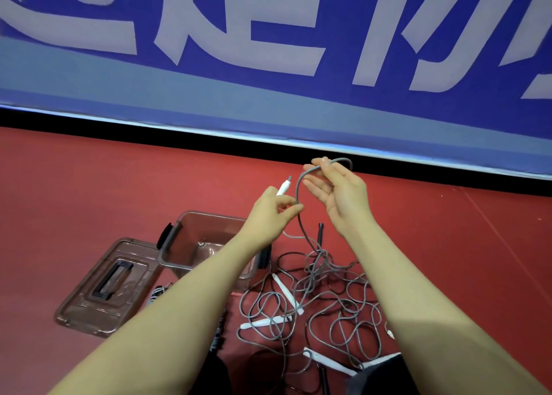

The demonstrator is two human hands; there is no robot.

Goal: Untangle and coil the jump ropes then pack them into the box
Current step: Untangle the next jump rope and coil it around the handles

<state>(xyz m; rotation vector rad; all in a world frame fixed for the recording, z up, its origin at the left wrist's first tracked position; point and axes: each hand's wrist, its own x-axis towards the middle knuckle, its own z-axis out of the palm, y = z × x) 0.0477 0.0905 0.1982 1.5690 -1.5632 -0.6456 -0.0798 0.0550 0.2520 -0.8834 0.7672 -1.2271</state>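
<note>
Our left hand [273, 207] pinches a grey jump rope [298, 185] and its white handle [283, 187]. Our right hand [337, 191] hooks the rope's loop over loosely curled fingers, above the tangle [322, 299] beside the box [206, 239].

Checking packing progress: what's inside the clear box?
No rope shows inside the box; its visible floor is bare. The left forearm covers the right part, so that stays unknown.
</note>
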